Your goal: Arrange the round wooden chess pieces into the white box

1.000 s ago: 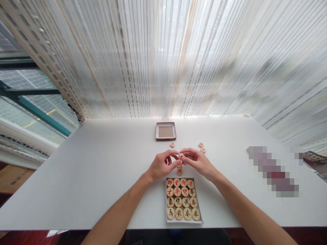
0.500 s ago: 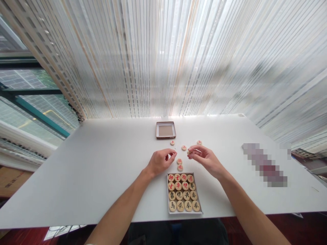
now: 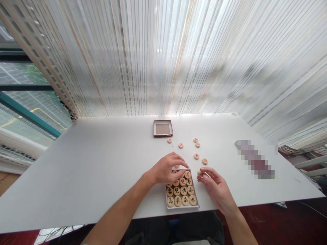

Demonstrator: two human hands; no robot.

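Observation:
My right hand (image 3: 217, 185) pinches a round wooden Chinese chess piece (image 3: 200, 173) just right of the shallow box (image 3: 198, 200). The box holds rows of pieces with black and red characters, such as a black-marked piece (image 3: 185, 200) in the front row. Over the box's far left part reaches my left hand (image 3: 168, 169), thumb and fingers apart near the far edge, with nothing visible between them. It covers some red-marked pieces; behind its fingers one loose piece is mostly hidden.
Several loose red-marked pieces, among them one (image 3: 204, 161), lie beyond the box on the white table (image 3: 102, 163). An open box lid (image 3: 162, 129) stands farther back. At right lies a pixelated object (image 3: 255, 160). A striped curtain (image 3: 143, 68) hangs behind the table.
My left hand has moved toward me and right, over the box. My right hand has come down beside the box, holding a piece. More loose pieces now show at right.

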